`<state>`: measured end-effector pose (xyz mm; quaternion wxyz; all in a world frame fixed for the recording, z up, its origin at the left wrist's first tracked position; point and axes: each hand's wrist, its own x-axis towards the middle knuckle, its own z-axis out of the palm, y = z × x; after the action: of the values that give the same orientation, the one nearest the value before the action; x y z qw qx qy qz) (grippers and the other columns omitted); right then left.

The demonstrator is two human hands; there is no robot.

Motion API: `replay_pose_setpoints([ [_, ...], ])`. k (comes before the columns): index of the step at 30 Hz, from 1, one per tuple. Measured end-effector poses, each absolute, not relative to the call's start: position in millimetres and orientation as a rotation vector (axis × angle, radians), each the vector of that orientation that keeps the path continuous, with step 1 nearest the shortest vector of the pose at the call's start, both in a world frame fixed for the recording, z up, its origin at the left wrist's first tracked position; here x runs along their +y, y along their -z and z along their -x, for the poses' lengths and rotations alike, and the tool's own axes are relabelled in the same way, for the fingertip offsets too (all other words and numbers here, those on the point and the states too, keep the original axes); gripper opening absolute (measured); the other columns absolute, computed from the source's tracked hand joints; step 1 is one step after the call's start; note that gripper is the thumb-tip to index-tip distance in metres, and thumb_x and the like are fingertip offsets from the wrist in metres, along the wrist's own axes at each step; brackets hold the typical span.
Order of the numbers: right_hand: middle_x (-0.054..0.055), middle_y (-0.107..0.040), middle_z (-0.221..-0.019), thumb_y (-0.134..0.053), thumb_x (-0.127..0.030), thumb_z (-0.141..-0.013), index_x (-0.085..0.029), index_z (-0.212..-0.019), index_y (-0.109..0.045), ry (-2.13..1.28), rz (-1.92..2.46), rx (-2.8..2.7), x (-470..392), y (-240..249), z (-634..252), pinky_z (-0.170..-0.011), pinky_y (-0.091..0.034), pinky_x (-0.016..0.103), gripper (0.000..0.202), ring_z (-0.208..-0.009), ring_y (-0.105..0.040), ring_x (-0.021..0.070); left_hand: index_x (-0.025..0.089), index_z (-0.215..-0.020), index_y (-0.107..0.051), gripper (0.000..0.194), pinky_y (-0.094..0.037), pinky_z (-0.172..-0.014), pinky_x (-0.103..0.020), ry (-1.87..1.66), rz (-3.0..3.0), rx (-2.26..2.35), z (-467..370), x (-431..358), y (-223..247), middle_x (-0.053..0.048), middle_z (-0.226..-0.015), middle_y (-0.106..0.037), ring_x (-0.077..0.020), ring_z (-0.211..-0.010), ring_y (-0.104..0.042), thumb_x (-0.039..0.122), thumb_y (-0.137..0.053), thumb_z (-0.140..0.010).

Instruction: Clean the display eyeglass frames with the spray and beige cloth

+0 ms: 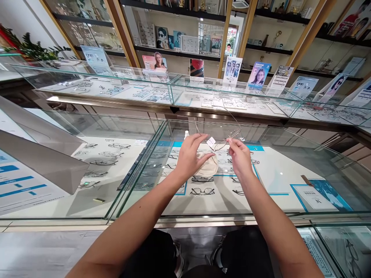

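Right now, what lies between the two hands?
In the head view, a white tag and part of the held thin-framed glasses; a beige round item shows lower down.

Bare arms (pixel 145 212), one pair, extended forward and converging

Right hand (pixel 241 154): thumb and index finger pinched together, other fingers curled in; left hand (pixel 188 156): just left of the right hand, not touching it, thumb and fingers parted in a wide curve; right forearm (pixel 269 208): below the right hand, slanting outward; left forearm (pixel 162 193): below and left of the right hand; black-clad legs (pixel 246 253): well below the right hand, parted
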<state>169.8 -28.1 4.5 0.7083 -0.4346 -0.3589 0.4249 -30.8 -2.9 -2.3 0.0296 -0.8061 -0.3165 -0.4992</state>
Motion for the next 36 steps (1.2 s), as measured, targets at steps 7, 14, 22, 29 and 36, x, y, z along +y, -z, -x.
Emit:
replay_pose_setpoints([
  [7,0.001,-0.067,-0.077,-0.084,-0.045,-0.072,-0.024,-0.082,-0.081,-0.999,0.998,-0.824,-26.8,-1.4,-170.3,-0.059,-0.027,0.032,0.023,-0.06,-0.034,0.0116,0.024,-0.139,-0.058,0.062,-0.051,-0.102,-0.044,1.585,2.406,-0.914,34.7,0.4,0.6,-0.013,-0.129,-0.07,-0.0288,-0.121,-0.064,0.049,-0.078,-0.086],
  [14,-0.002,-0.056,-0.066,-0.082,-0.045,-0.074,-0.025,-0.087,-0.082,-1.05,1.021,-0.85,-26.5,-1.6,-170.1,-0.058,-0.028,0.031,0.024,-0.06,-0.037,0.012,0.025,-0.138,-0.059,0.057,-0.049,-0.102,-0.044,1.522,2.377,-0.801,37.7,0.2,-7.1,-0.011,-0.129,-0.073,-0.0274,-0.118,-0.066,0.045,-0.078,-0.088],
  [22,-0.001,-0.052,-0.071,-0.07,-0.052,-0.079,-0.023,-0.086,-0.077,-1.066,1.092,-0.86,-28.1,-3.3,-169.6,-0.059,-0.03,0.031,0.03,-0.064,-0.043,0.014,0.027,-0.142,-0.059,0.058,-0.046,-0.104,-0.044,1.418,2.356,-0.738,43.0,0.2,-11.6,-0.009,-0.132,-0.074,-0.0273,-0.12,-0.065,0.042,-0.077,-0.089],
  [29,-0.001,-0.057,-0.083,-0.068,-0.049,-0.079,-0.025,-0.081,-0.06,-0.683,1.223,-0.793,-20.6,-3.1,-182.5,-0.073,-0.04,0.03,0.025,-0.08,-0.05,0.0174,0.031,-0.144,-0.06,0.054,-0.044,-0.105,-0.047,1.306,2.409,-0.783,45.6,3.4,-8.3,-0.008,-0.134,-0.073,-0.0293,-0.123,-0.063,0.042,-0.072,-0.092],
  [36,0.001,-0.064,-0.09,-0.062,-0.052,-0.083,-0.024,-0.082,-0.065,-0.675,1.177,-0.908,-12.5,-1.3,-192.5,-0.078,-0.04,0.029,0.028,-0.09,-0.055,0.0191,0.033,-0.143,-0.062,0.048,-0.041,-0.104,-0.049,1.177,2.512,-0.828,42.4,-1.7,-8.9,-0.007,-0.136,-0.072,-0.031,-0.126,-0.061,0.038,-0.068,-0.095],
])
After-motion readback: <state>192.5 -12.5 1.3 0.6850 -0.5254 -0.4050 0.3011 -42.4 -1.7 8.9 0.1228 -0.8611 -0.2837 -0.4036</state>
